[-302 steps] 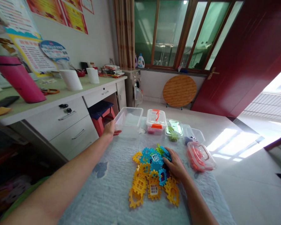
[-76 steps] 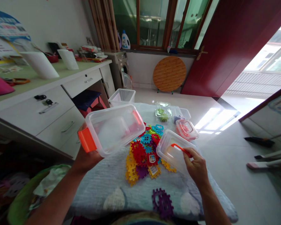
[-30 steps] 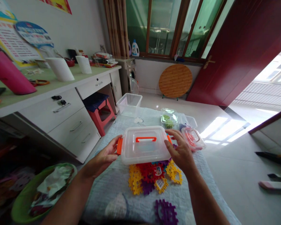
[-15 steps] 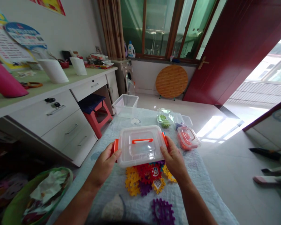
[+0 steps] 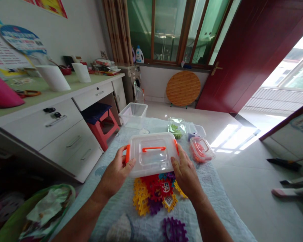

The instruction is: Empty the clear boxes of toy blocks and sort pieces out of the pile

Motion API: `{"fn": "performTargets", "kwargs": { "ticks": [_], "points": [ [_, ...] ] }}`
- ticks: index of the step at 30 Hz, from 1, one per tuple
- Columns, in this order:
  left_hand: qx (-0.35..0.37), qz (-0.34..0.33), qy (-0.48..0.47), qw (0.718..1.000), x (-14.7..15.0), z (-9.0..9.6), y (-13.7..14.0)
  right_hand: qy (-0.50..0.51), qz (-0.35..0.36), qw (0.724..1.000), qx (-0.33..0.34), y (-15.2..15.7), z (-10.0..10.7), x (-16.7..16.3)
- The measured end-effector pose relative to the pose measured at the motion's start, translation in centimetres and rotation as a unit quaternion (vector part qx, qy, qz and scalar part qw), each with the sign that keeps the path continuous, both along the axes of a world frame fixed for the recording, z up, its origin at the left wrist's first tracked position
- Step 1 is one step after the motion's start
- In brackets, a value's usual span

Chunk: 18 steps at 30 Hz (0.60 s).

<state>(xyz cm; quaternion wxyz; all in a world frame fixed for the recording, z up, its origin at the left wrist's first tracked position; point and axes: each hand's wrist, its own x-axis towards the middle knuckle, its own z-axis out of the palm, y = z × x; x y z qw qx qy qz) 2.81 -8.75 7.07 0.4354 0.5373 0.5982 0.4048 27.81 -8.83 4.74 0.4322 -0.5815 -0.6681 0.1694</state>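
Note:
Between my two hands is a clear plastic storage box (image 5: 151, 161), its lid fitted with an orange handle (image 5: 154, 149) and orange side clips. My left hand (image 5: 118, 171) is closed on the box's left end, thumb on the lid edge. On the right end, my right hand (image 5: 185, 168) grips with its thumb over the lid. Just below the box lies a pile of interlocking plastic building pieces in yellow (image 5: 141, 198), red (image 5: 156, 188) and purple (image 5: 155, 205). A separate purple piece (image 5: 175, 230) rests nearer to me.
Lidded clear boxes with green pieces (image 5: 176, 129) and red pieces (image 5: 201, 150) stand at the cloth's far right. An open clear bin (image 5: 133, 114) is at the far left. A red stool (image 5: 103, 127) stands beside the desk, and a green waste basket (image 5: 68, 201) at lower left.
The box is tipped slightly, its lid turned a little more toward me, and my left hand's grip has shifted slightly. The view has moved a little to the right.

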Motion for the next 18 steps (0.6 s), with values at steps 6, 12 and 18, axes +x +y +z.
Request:
{"fn": "performTargets", "kwargs": {
  "ticks": [6,12,18],
  "points": [
    [-0.141,-0.059,-0.224,0.963,0.4,0.9,3.7,0.136,0.045,0.99,-0.004,3.0,2.3,2.0],
    [-0.136,-0.007,-0.332,0.933,2.4,0.2,7.8,0.262,0.056,0.963,0.024,5.0,1.5,3.1],
    [-0.114,0.127,-0.424,0.89,7.2,-0.8,13.0,0.264,0.017,0.964,-0.03,3.4,-2.6,3.8]
  ]
}}
